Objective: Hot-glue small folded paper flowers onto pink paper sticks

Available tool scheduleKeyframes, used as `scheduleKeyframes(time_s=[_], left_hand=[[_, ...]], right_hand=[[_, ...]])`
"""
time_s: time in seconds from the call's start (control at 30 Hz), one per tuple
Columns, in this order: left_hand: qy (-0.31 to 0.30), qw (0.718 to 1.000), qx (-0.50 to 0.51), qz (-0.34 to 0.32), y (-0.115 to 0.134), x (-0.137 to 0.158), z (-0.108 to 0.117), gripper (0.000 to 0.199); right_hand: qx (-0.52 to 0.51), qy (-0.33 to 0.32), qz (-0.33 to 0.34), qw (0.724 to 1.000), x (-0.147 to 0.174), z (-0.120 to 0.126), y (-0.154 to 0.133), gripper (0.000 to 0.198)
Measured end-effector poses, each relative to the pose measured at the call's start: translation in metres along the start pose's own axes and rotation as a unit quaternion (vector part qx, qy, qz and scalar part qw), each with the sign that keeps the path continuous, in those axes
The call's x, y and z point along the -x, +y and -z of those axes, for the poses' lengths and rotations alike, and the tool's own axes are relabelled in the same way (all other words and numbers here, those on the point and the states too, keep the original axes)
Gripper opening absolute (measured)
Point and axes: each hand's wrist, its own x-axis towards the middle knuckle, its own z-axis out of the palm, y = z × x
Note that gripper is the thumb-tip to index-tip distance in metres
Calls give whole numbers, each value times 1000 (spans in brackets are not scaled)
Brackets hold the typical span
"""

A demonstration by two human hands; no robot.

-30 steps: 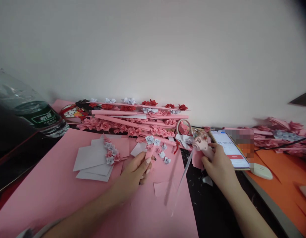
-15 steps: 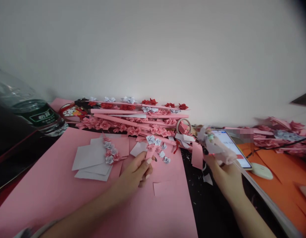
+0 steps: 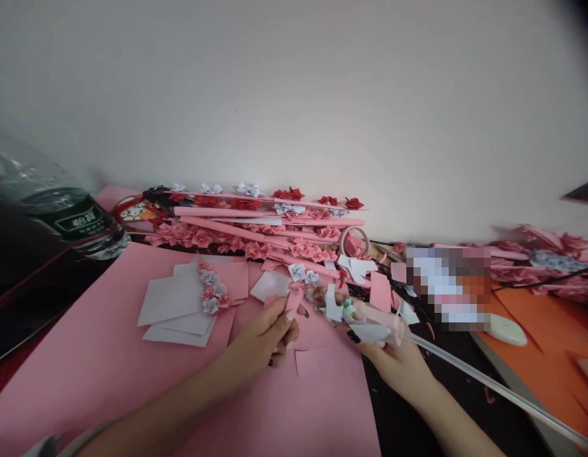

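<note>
My left hand (image 3: 275, 333) pinches a small folded pink paper strip (image 3: 293, 301) over the large pink sheet (image 3: 322, 400). Just beyond the fingertips are small white paper roses (image 3: 304, 273) and a pink one. My right hand (image 3: 394, 358) is closed around a pale glue gun (image 3: 370, 320) with small coloured decorations on its front. A long clear glue stick (image 3: 484, 377) runs from its back toward the lower right. The gun's front end is close to the roses; whether it touches them I cannot tell. A small pink paper square (image 3: 310, 362) lies below.
White paper sheets (image 3: 173, 304) lie left, with a short row of paper roses (image 3: 213, 292) across them. Rose-covered pink sticks (image 3: 256, 222) line the wall. A tape roll (image 3: 354, 242), a water bottle (image 3: 70, 212), a white mouse (image 3: 507, 329) and orange paper (image 3: 546, 317) surround the workspace.
My right hand has brought the glue gun leftward from beside the phone to the roses. My left hand has shifted slightly right, still holding the pink strip.
</note>
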Motion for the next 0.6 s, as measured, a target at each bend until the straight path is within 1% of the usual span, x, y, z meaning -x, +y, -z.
scheduleKeyframes(time_s=[0.1,0.3,0.43,0.6], left_hand=[[1,1000,5,2,1,0,-1,38],[2,1000,2,1,2,0,-2,37],[-3,1000,10,-5,2,0,-2,38],[1,1000,15,5,2,0,-2,39]], right_hand=[[4,-15,2,1000,-1,-1,0,20],[26,-12,19,999,-3,0,-2,28],[45,-15,23,999,-2,0,-1,27],[73,5,27,997,-1,0,1,24]])
